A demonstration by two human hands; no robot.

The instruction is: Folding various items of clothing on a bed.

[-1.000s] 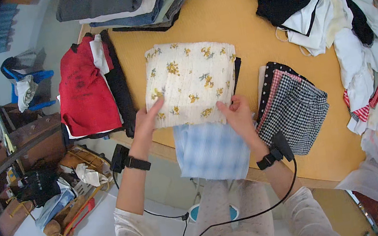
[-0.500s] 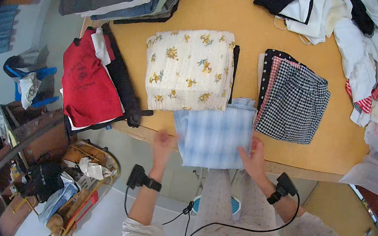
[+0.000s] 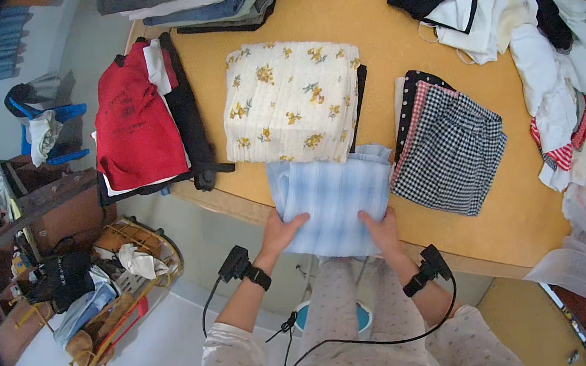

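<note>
Blue cloth (image 3: 331, 200) overhung the near edge of the table (image 3: 454, 234).
Left hand (image 3: 280, 236) and right hand (image 3: 382, 232) grasped the cloth's opposite sides.

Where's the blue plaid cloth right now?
Mid-picture in the head view, the blue plaid cloth is over the table's near edge, between left hand and right hand, just below the flowered cloth.

Before the middle stack (image 3: 289, 101) (between left pile (image 3: 137, 130) and right pile (image 3: 446, 150)) lies cloth (image 3: 333, 200).
</note>
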